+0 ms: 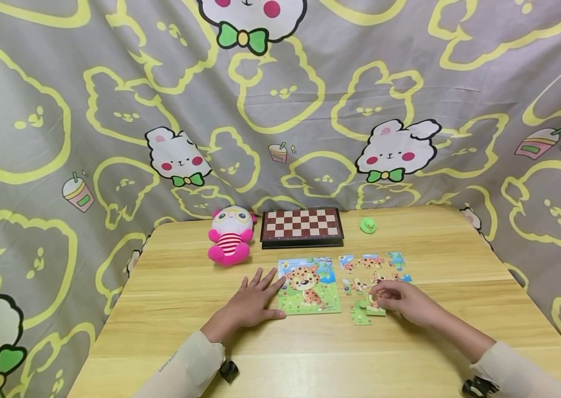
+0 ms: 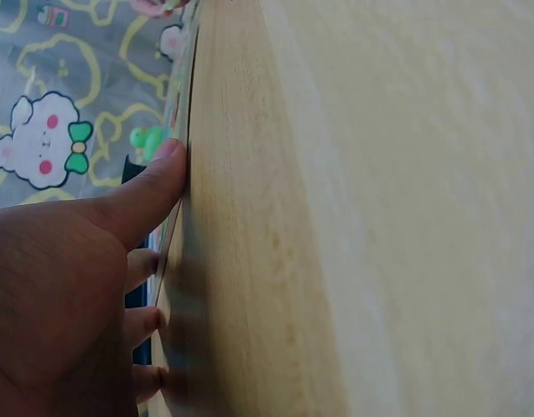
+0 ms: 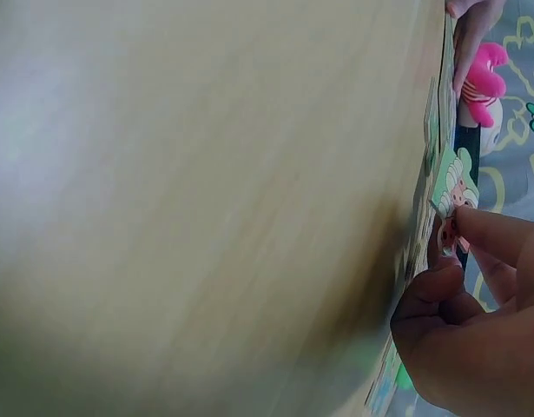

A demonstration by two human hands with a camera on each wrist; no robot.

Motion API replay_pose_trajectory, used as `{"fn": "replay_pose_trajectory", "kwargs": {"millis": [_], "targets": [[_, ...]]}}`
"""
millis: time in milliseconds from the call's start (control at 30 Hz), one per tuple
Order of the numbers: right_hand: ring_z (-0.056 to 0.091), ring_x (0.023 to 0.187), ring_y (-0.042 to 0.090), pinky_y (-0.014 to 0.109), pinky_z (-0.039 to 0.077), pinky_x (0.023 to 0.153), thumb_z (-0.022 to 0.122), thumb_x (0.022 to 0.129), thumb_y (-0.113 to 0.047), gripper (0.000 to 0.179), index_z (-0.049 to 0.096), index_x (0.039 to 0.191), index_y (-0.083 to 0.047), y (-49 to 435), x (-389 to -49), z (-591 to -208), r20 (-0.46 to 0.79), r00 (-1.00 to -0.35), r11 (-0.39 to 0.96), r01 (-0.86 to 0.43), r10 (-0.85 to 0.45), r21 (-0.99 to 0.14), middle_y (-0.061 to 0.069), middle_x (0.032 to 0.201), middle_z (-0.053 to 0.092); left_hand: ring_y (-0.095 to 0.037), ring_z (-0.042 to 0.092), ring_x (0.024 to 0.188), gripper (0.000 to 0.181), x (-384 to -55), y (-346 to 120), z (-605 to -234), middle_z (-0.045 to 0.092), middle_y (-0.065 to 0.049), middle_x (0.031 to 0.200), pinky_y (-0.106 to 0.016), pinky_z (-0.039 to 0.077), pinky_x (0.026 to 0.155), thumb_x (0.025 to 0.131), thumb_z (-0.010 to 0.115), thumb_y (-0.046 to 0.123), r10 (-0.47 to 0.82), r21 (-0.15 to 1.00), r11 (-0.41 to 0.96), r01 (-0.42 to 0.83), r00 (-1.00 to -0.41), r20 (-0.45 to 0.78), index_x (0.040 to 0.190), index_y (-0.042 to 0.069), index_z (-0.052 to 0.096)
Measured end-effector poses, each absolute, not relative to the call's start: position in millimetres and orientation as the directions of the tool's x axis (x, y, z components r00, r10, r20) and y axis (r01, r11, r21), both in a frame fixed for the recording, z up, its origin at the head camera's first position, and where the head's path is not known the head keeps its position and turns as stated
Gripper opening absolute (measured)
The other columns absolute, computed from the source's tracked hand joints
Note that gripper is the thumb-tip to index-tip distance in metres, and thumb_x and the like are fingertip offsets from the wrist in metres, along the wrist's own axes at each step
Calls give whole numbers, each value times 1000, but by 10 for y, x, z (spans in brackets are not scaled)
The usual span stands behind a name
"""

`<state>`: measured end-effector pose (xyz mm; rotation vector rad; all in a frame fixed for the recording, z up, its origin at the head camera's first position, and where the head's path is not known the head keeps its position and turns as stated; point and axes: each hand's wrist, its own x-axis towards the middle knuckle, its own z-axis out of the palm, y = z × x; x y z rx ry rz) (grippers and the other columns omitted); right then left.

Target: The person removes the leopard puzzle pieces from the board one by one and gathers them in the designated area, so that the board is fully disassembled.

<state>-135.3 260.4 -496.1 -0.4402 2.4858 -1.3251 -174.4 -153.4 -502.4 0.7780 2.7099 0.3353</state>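
A square picture board point(image 1: 312, 296) showing a spotted leopard cub lies flat near the middle of the table. My left hand point(image 1: 248, 304) is spread on its left side, fingertips and thumb right at the board's edge. To the board's right, my right hand point(image 1: 406, 301) pinches a jigsaw piece point(image 3: 462, 174) between thumb and fingers; the piece is green with part of the spotted cub on it, and it stands tilted in the right wrist view. A green corner piece point(image 1: 360, 316) lies just left of it. Several more jigsaw pieces point(image 1: 347, 265) lie in loose rows beyond, some partly hidden by my right hand.
At the back of the wooden table point(image 1: 310, 359) sits a pink plush toy point(image 1: 229, 243). Beside it lies a brown-and-white chessboard point(image 1: 302, 225) with a black rim. Farther right is a small green rubber duck point(image 1: 368, 225). A patterned grey curtain point(image 1: 280, 166) hangs behind the table.
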Motion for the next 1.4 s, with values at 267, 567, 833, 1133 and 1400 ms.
{"fn": "replay_pose_trajectory", "kwargs": {"millis": [267, 567, 833, 1133, 1400], "targets": [[57, 86, 10, 26, 49, 66, 67, 100, -13, 21, 71, 120, -6, 2785, -1306, -4999, -88, -917, 548, -154, -389, -822, 5, 103, 67, -43, 4, 158, 87, -1753, -1534, -5039, 9, -6, 174, -69, 12, 121, 95, 55, 69, 547, 295, 826, 479, -808, -218, 165, 28, 25], [59, 91, 5, 24, 52, 75, 68, 99, -15, 17, 74, 115, -16, 2851, -1288, -5067, -65, -925, 600, -188, -375, -778, 2, 113, 69, -44, 5, 158, 87, -1745, -1533, -5017, 10, -7, 174, -70, 12, 121, 95, 56, 68, 549, 303, 824, 479, -807, -217, 165, 27, 26], [58, 93, 5, 25, 52, 77, 70, 98, -13, 19, 74, 117, -14, 2851, -1258, -5080, -36, -933, 621, -208, -357, -756, -1, 111, 68, -42, 3, 158, 87, -1749, -1534, -5038, 7, -4, 174, -68, 10, 122, 95, 55, 70, 542, 298, 829, 473, -809, -227, 166, 30, 24], [56, 89, 4, 25, 50, 73, 70, 98, -11, 21, 74, 118, -12, 2849, -1252, -5074, -14, -937, 626, -223, -350, -747, 1, 113, 69, -42, 2, 158, 88, -1768, -1538, -5055, 6, -4, 175, -68, 9, 122, 94, 54, 71, 537, 295, 833, 468, -811, -231, 166, 32, 22], [60, 93, 4, 25, 53, 73, 66, 100, -8, 21, 72, 120, -10, 2886, -1272, -5085, -48, -925, 585, -198, -378, -786, 8, 121, 67, -42, 2, 158, 87, -1760, -1541, -5057, 7, -4, 175, -68, 10, 122, 95, 54, 71, 539, 289, 833, 472, -810, -231, 166, 31, 23]]}}
